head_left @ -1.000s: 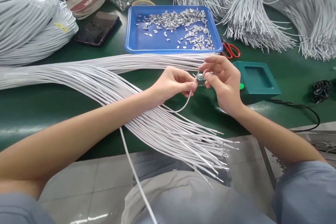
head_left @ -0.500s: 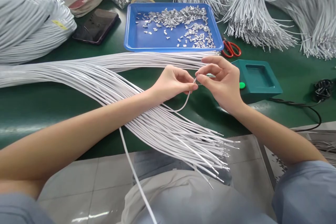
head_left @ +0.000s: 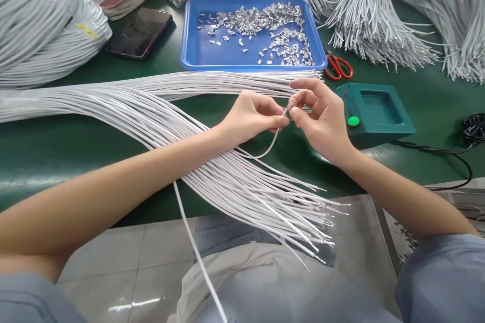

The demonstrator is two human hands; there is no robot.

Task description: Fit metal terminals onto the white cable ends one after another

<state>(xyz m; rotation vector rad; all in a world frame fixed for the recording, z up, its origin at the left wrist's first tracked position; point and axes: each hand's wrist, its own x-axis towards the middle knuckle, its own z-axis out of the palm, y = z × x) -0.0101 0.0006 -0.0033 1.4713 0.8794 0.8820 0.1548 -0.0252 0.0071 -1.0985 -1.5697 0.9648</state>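
Observation:
My left hand (head_left: 255, 115) pinches a single white cable (head_left: 270, 149) close to its end, between thumb and fingers. Thumb and forefinger of my right hand (head_left: 322, 116) close at the tip of that same cable, just right of the left fingertips. The other right fingers curl above, and whatever small part may be between them is hidden. From the pinch the cable loops down toward a thick bundle of white cables (head_left: 242, 186) lying under my left forearm. Several ends of this bundle hang past the table edge. A second bundle of white cables (head_left: 189, 83) lies behind my hands.
A blue tray (head_left: 215, 55) with loose metal terminals (head_left: 265, 17) lies at the back. Right of it are red-handled scissors (head_left: 338, 67) and a green device (head_left: 379, 116) with a black cord. A phone (head_left: 140, 34), a cable coil (head_left: 45, 30) and more cable bundles (head_left: 379, 25) stand around.
The view has shifted slightly. Both hands keep their pinch at the cable's end, with the right fingertips moving a little at the tip.

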